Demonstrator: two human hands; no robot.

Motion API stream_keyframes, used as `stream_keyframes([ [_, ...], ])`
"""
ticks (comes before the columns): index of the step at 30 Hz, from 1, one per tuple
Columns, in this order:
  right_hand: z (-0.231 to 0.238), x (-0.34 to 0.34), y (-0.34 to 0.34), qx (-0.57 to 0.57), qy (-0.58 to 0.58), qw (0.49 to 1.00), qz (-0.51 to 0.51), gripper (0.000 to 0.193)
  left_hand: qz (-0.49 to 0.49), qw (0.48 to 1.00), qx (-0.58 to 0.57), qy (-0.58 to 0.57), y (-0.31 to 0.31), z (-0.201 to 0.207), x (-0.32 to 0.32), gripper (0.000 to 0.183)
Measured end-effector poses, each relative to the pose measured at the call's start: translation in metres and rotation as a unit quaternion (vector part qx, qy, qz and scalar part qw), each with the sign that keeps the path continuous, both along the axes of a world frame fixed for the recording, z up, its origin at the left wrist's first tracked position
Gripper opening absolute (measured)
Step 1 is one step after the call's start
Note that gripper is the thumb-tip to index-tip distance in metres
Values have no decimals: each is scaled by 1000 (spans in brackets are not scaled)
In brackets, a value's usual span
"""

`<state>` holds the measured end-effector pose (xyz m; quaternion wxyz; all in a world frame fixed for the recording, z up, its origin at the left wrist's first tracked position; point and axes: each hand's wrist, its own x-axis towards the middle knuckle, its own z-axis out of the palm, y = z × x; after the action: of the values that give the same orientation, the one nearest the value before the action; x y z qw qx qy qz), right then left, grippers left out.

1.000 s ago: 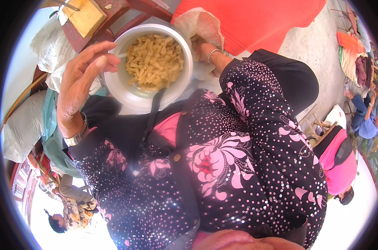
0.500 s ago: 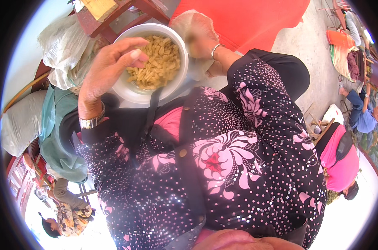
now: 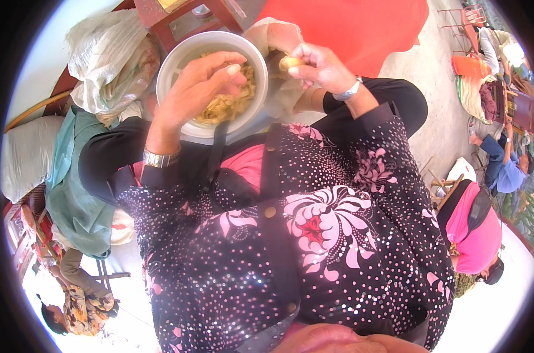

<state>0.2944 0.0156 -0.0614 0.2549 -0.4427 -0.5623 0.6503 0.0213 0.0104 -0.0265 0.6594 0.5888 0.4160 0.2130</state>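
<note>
A round white tub (image 3: 162,88) stands in front of my lap, with many small yellow-brown oblong pieces (image 3: 243,106) inside. Over it hovers my left hand (image 3: 205,85), its fingers bent and apart, with nothing visible between them; it hides part of the pieces. To the right of the tub, my right hand (image 3: 324,67) pinches a tan, rounded piece (image 3: 289,62) between thumb and fingers; its exact kind is unclear. Just behind and below that hand is an open pale sack (image 3: 273,34), whose inside looks dark.
Beyond the tub are a red-brown wooden stool (image 3: 178,26) and a red sheet (image 3: 349,29). White woven sacks (image 3: 105,59) and a teal cloth (image 3: 81,188) lie at the left. Other people sit nearby: one in pink (image 3: 473,223), one in blue (image 3: 505,170), one in a patterned top (image 3: 87,309).
My right hand has risen away from the sack's mouth, now showing the tan piece in its pinch. My left hand has shifted right, further over the tub.
</note>
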Motion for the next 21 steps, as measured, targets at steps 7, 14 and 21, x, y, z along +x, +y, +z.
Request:
stream_keyframes([
  [7,84,-17,-5,99,59,992,51,15,60,992,28,-110,-1,-1,16,34],
  [14,150,-39,13,187,239,946,115,14,46,985,144,-88,-3,28,41,39],
  [21,179,-68,41,214,422,872,126,16,183,954,187,-143,7,32,57,25],
])
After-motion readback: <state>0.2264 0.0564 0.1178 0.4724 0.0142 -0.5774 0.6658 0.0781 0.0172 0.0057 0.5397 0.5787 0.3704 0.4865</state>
